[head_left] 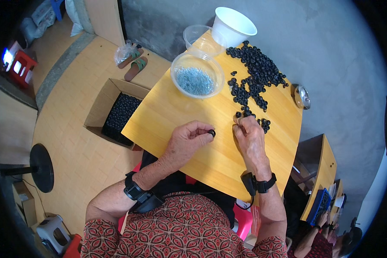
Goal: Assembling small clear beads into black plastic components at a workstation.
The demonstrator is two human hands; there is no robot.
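My left hand (187, 141) pinches a small round black part (211, 133) between thumb and forefinger over the yellow tabletop (159, 116). Across from it, my right hand (250, 139) reaches to the near end of a spread of small black ring-like parts (260, 66). Its fingertips are bent together against several of these parts; whether one is gripped there I cannot make out. Beyond my left hand stands a clear plastic bowl (174, 81) with many small silvery metal pieces (195, 81) in it. Each wrist wears a black strap with a small device.
A white tub (234, 26) and another clear bowl (192, 36) stand at the table's far corner by the grey wall. A shiny metal bowl (303, 96) sits at the right edge. On the floor to the left, a cardboard box (95, 107) holds black parts. Another person (316, 241) works lower right.
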